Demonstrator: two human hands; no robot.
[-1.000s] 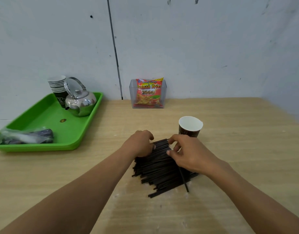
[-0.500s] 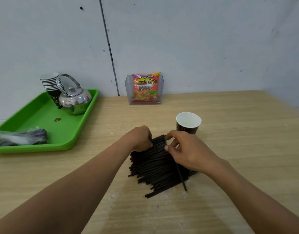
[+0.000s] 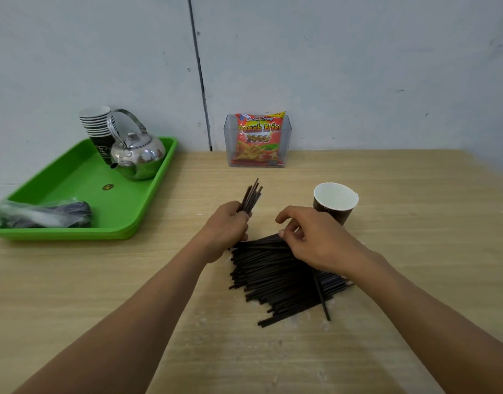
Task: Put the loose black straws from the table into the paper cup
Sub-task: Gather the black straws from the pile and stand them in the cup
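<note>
Step in hand: gathering a handful. The left hand (image 3: pixel 230 224) is gripping a small bunch of black straws (image 3: pixel 251 194), fingers clamped round it, tips pointing to 12 o'clock. The right hand (image 3: pixel 315 241) is resting curled fingers on the far edge of the straw pile (image 3: pixel 276 275) lying on the surface (image 3: pixel 429 228); cannot tell whether it is pinching any. The paper cup (image 3: pixel 335 201) is standing upright at 1 o'clock of the pile, apparently empty. Next move is likely calling for swinging the bunch rightward and dropping it ends-down into the cup. The snack packet (image 3: pixel 259 137) at 12 o'clock is reading "Kentang Goreng French Fries 2000".
</note>
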